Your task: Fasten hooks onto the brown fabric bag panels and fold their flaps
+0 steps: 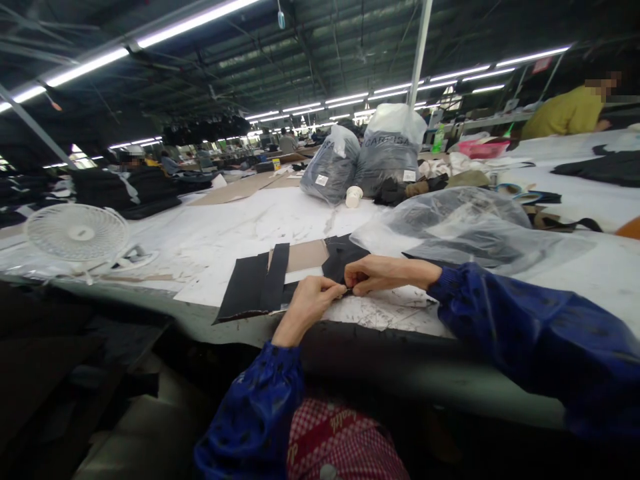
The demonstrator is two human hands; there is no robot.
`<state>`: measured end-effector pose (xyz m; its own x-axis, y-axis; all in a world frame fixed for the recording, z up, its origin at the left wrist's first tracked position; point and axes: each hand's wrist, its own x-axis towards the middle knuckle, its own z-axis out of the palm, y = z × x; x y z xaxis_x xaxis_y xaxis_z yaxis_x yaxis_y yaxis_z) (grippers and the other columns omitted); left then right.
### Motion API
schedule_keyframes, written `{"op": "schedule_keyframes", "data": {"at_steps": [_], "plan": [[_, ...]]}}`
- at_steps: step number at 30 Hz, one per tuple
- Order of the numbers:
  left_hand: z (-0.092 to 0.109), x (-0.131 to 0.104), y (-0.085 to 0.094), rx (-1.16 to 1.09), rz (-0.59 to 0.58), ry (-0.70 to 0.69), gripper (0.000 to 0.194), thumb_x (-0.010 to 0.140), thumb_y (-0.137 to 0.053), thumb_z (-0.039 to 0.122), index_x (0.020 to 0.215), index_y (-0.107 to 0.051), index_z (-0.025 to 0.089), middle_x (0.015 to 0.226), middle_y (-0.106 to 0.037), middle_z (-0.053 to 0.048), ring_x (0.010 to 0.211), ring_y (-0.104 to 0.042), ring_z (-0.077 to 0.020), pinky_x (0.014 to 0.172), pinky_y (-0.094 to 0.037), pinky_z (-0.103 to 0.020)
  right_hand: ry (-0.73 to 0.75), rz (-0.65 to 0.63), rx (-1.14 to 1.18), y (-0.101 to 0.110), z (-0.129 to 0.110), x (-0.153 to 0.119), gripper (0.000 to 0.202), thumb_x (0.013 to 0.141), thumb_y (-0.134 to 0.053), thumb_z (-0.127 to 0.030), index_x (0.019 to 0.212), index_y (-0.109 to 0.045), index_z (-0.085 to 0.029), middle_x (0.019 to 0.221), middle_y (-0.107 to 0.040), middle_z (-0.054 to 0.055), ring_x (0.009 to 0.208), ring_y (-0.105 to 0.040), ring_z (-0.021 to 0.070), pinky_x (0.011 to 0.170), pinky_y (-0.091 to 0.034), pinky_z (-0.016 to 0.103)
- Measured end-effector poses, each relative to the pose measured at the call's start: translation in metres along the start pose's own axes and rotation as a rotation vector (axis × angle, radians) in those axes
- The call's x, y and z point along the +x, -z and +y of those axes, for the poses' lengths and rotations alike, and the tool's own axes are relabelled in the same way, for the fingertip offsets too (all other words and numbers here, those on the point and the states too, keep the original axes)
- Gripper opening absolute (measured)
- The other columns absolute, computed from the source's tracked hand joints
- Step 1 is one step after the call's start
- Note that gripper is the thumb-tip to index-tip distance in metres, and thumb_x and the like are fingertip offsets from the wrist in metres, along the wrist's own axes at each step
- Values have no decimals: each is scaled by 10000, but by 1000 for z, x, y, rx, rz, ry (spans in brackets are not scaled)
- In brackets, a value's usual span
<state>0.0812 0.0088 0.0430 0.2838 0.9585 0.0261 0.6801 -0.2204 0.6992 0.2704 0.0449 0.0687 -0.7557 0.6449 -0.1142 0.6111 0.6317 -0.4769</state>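
Note:
My left hand and my right hand meet fingertip to fingertip over the near part of the table, both closed in a pinch. Between them they grip the near edge of a black fabric piece; the exact spot is hidden by the fingers. Left of it lie a larger black panel and a black strip across it. A beige card-like piece sits between the strip and the fabric piece.
A white fan stands at the left. Behind are two filled plastic bags, a paper cup and a clear plastic sheet. Scissors and a pink basket are at the right. A person in yellow works beyond.

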Motion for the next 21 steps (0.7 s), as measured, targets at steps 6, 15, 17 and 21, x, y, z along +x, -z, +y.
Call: {"op": "schedule_keyframes", "data": {"at_steps": [6,15,17,21], "plan": [[-17,-19,18,-122,254,-226,249,776,-679,205,1022,-716,214,914,-730,-31,918,-609,-183,866,-444,-310,-20,12,70,0,5,0,116,769,-603,-202,869,-630,-150,733,-599,-12,658,-521,113,617,-394,222],[-7,-12,-14,215,287,-50,166,817,-624,256,690,-717,203,841,-683,-44,909,-591,-211,805,-420,-321,-114,66,71,0,-9,-3,123,760,-601,-255,812,-635,-149,704,-599,-6,639,-506,117,592,-381,231],[-4,-9,-12,202,268,34,162,802,-611,257,695,-719,201,860,-706,-51,908,-610,-220,792,-426,-320,-147,77,85,-2,-7,0,146,753,-617,-296,777,-639,-153,681,-600,-9,622,-503,115,575,-374,232],[0,-5,-8,214,226,91,143,773,-611,260,706,-720,196,884,-726,-62,907,-629,-234,800,-436,-331,-233,47,137,-4,0,9,228,730,-654,-395,751,-643,-168,632,-598,-20,564,-506,110,524,-366,228]]}}
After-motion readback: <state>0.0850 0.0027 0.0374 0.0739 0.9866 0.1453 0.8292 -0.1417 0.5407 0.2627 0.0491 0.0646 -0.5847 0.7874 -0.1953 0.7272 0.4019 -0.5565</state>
